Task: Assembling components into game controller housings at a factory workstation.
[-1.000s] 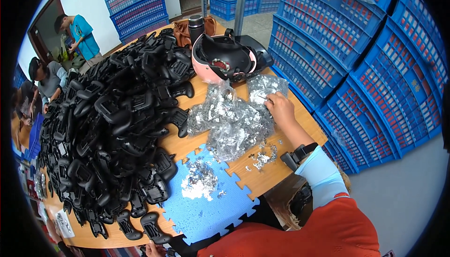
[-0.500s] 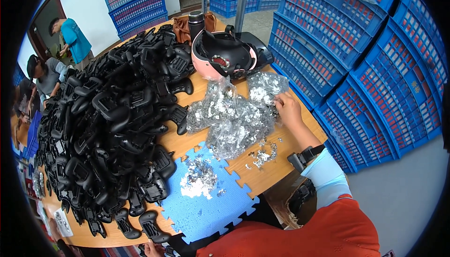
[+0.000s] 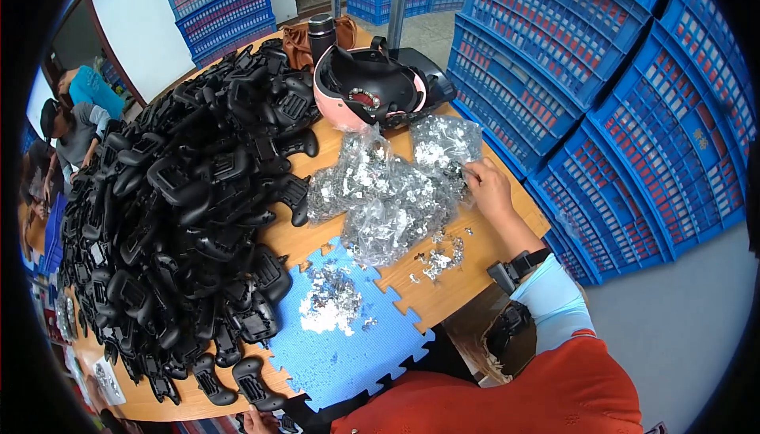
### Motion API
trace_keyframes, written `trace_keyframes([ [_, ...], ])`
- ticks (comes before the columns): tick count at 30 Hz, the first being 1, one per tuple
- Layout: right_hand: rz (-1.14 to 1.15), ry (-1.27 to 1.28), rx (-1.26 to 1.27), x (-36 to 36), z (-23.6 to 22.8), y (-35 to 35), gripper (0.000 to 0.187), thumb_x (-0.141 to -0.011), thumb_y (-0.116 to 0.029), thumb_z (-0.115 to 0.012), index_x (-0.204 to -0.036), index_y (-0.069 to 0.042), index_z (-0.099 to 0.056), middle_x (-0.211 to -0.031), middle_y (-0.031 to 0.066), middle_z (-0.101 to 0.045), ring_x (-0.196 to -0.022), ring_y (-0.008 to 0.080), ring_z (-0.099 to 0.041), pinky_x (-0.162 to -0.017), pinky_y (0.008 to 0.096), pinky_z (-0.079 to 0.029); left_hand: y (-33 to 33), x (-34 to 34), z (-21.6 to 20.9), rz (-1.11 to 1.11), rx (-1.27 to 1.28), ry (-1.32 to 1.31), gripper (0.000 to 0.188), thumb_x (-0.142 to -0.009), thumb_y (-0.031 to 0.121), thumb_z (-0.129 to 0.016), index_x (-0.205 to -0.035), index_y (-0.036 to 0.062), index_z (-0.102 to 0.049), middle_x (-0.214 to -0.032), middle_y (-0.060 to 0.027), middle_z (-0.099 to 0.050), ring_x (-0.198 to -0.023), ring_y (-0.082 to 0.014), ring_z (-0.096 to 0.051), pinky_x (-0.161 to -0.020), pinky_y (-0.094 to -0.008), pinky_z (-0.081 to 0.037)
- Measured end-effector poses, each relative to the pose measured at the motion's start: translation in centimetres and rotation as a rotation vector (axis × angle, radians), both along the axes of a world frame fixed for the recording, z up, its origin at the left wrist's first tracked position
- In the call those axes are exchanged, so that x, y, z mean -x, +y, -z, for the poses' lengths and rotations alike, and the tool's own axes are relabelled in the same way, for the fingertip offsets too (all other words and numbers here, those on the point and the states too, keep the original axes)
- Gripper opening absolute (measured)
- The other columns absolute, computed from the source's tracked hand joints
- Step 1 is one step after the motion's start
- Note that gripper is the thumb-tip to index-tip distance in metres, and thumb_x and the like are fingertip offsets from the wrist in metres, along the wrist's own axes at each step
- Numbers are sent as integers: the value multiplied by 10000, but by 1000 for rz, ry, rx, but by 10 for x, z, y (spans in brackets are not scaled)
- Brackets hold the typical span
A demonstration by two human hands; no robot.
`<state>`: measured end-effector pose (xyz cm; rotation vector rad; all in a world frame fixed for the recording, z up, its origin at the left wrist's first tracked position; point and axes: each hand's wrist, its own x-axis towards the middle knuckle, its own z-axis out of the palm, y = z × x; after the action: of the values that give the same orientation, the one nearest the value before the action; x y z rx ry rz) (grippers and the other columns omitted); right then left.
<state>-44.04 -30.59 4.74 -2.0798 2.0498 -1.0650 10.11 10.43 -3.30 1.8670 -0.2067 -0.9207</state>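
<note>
Head view: right hand [image 3: 491, 188] at clear bag [image 3: 446, 141], near bare table edge [image 3: 522, 196].

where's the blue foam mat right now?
Head view, lower middle: the blue foam mat lies on the table, right of the piled black controller shells and below the clear bags of small metal parts.

A heap of controller shells [image 3: 182, 188] covers the tabletop's [image 3: 435, 301] left side. To its right, a mat [image 3: 340, 371] with loose parts [image 3: 328, 303] on it lies at the near edge; behind and right of it are bags of parts [image 3: 396, 212], then a helmet [image 3: 331, 105], then a bottle [image 3: 321, 34] toward the far edge. Stacked crates [image 3: 602, 157] stand beyond the right edge.
</note>
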Motion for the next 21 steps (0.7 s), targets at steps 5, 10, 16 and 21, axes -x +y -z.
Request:
trace_keyframes([
  [5,-40,-16,28,2,6,0,124,-808,-126,-637,-918,-121,-693,-914,87,-615,-811,327,-634,-710,425,-504,-8,10,-13,-22,-4,-34,371,-942,279,-571,-1229,48,-526,-841,-82,-599,-709,-166,-566,-556,-264,-448],
  [10,-15,29,-7,-11,6,-4,122,-811,-191,-671,-914,-128,-689,-908,83,-603,-810,317,-630,-706,429,-502,-14,19,-29,177,-79,-234,484,-970,275,-527,-1365,17,-420,-1029,-143,-622,-814,-197,-613,-627,-300,-509],
  [16,7,81,-15,-18,8,-9,127,-804,-189,-676,-917,-129,-681,-915,83,-597,-823,319,-626,-712,431,-499,-32,41,-57,10,-151,-155,565,-979,268,-497,-1448,10,-315,-1235,-185,-568,-888,-227,-616,-731,-333,-526],
  [21,-2,-1,-45,-7,14,-6,121,-796,-155,-670,-912,-122,-680,-915,84,-597,-811,323,-626,-710,432,-500,-30,37,-55,56,-209,-230,590,-967,247,-508,-1463,13,-291,-1264,-192,-558,-916,-246,-612,-786,-352,-518],
])
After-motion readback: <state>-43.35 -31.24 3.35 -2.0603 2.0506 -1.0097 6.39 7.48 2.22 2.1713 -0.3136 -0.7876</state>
